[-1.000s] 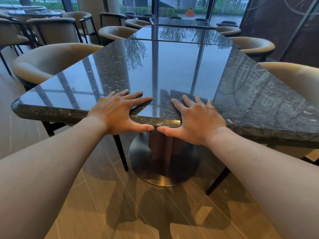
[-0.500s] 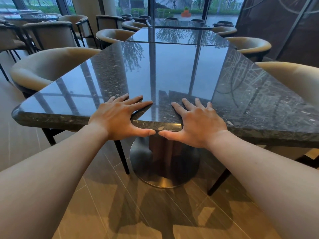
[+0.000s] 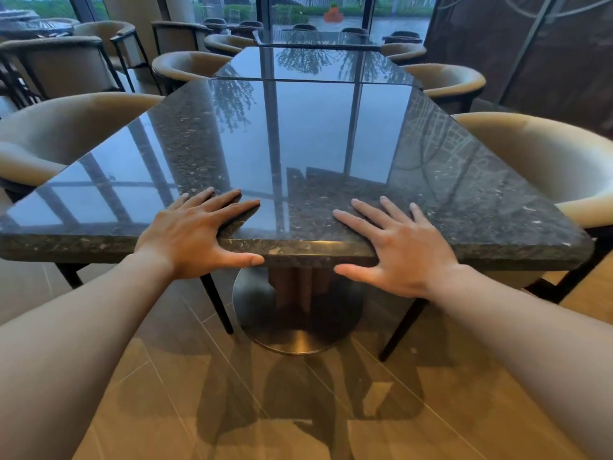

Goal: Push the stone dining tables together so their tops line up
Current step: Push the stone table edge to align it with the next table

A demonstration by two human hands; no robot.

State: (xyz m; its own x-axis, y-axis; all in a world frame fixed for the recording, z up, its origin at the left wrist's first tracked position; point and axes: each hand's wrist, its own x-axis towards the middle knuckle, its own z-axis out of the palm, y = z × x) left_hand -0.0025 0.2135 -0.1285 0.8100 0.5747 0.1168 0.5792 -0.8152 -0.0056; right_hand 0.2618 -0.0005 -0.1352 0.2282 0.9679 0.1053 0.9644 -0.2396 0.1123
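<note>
- my left hand lies flat on the near tabletop, fingers spread on the stone and thumb hooked along its front edge; it grips nothing, it only presses.
- my right hand does the same just beside it, palm at the edge, fingers fanned wide, thumb low against the rim.
- the near tabletop stands on a round metal base, right in front of me, with chairs tucked in on both sides.
- the far tabletop sits straight ahead, and the two tops meet along a thin dark seam; i judge them touching or nearly so, though i cannot tell whether a sliver of gap is left.
- the heights look level across the seam, since the reflections run through without a step.
- the side edges look close to flush on the left; on the right the wide lens bends things too much for me to be sure.
- my judgement: the push is mostly done; what is left is closing any last gap and a small sideways nudge if the corners prove off.
</note>
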